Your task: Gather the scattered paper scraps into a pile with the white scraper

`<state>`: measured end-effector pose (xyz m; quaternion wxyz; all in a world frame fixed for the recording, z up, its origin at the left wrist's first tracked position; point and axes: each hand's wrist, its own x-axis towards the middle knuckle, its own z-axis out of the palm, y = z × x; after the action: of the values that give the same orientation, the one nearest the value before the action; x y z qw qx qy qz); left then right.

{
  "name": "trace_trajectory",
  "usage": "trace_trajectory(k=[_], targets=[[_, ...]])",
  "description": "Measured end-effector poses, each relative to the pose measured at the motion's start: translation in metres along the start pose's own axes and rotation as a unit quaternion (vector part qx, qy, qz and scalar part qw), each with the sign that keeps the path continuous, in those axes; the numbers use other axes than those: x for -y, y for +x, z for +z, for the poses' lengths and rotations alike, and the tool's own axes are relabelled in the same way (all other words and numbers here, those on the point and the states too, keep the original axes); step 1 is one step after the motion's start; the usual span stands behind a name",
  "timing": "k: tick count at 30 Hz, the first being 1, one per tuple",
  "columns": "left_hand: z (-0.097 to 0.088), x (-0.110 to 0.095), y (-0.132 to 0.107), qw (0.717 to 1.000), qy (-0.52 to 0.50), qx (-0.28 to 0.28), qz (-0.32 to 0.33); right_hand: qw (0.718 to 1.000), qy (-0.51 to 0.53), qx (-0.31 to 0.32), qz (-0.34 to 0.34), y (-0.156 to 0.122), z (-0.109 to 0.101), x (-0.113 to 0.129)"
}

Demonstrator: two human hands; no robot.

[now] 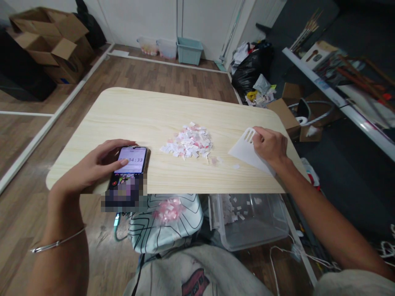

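A heap of small pink and white paper scraps (pixel 188 142) lies in the middle of a pale wooden table (pixel 148 111). My left hand (pixel 92 166) rests on a phone (pixel 131 164) at the table's near edge, fingers stretched over its lit screen, which shows a timer. My right hand (pixel 270 146) is closed on a white plastic scraper (pixel 243 150) that lies flat on the table to the right of the heap. A few stray scraps (pixel 216 160) sit between heap and scraper.
Below the table's near edge stand a clear plastic bin (pixel 249 222) holding scraps and a patterned bag (pixel 163 222) with pink scraps on it. Cardboard boxes (pixel 49 41) stand far left, a black rubbish bag (pixel 251 70) and a cluttered shelf (pixel 339 78) right.
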<state>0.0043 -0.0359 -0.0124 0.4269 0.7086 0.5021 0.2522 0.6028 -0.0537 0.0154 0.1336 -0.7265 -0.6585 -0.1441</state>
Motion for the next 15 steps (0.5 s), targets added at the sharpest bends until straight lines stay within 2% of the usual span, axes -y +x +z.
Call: trace_trajectory(k=[2, 6, 15], targets=[[-0.003, 0.005, 0.002, 0.999, 0.042, 0.026, 0.023, 1.000, 0.006, 0.006, -0.003, -0.001, 0.001, 0.002], [-0.008, 0.014, 0.007, 0.986, 0.155, 0.030, 0.056, 1.000, 0.020, 0.012, -0.003, -0.007, 0.000, 0.003], [-0.007, 0.017, 0.013, 0.978, 0.187, 0.045, 0.077, 1.000, 0.028, 0.008, -0.005, -0.016, 0.000, 0.004]])
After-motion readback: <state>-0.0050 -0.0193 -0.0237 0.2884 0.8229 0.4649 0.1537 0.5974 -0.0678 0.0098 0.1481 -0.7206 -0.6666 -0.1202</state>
